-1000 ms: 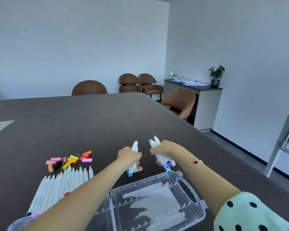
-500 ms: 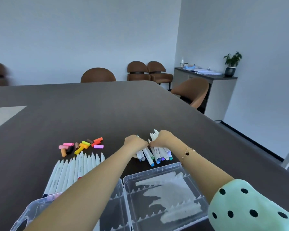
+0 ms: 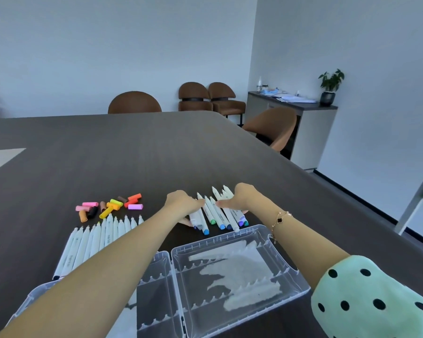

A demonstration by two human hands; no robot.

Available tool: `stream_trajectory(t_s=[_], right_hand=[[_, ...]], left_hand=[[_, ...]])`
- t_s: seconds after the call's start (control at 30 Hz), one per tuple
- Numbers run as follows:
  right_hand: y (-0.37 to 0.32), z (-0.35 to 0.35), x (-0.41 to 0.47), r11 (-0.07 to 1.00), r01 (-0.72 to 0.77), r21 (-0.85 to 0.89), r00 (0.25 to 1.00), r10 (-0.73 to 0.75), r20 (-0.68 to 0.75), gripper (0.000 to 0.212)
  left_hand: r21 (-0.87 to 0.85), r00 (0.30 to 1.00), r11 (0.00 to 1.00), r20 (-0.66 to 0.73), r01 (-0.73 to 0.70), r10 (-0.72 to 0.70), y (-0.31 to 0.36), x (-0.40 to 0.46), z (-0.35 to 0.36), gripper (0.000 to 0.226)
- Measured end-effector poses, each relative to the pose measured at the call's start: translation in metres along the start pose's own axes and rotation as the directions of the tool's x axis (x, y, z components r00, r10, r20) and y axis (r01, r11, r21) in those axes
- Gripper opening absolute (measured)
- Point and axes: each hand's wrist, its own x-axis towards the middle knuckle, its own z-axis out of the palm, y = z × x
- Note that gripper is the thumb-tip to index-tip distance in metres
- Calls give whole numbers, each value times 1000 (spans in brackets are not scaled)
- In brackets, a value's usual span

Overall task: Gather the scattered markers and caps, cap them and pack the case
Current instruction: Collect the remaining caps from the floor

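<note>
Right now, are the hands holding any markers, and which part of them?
Neither hand lifts anything. The left hand and right hand rest on the markers lying on the table, touching their white middles, fingers spread flat.

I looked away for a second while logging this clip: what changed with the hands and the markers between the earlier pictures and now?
Both hands came down. A second ago the left hand and right hand each gripped an upright bunch of markers above the table; now those markers lie flat beyond the open case, with both hands flattened on them. The row of markers on the left and the loose caps stayed put.
</note>
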Motion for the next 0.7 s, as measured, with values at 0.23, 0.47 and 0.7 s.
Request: stream_trajectory(t_s=[0.23, 0.47, 0.7], right_hand=[[6, -8, -1, 999, -22, 36, 999, 21, 47, 51], [10, -11, 0, 995, -67, 74, 996, 62, 71, 43], [10, -11, 2, 990, -99, 104, 992, 90, 91, 40]], left_hand=[[-106, 986, 984, 101, 143, -133, 1, 0, -7, 10], [-77, 989, 995, 133, 70, -60, -2, -2, -17, 8], [191, 990, 971, 50, -142, 135, -4, 3, -24, 20]])
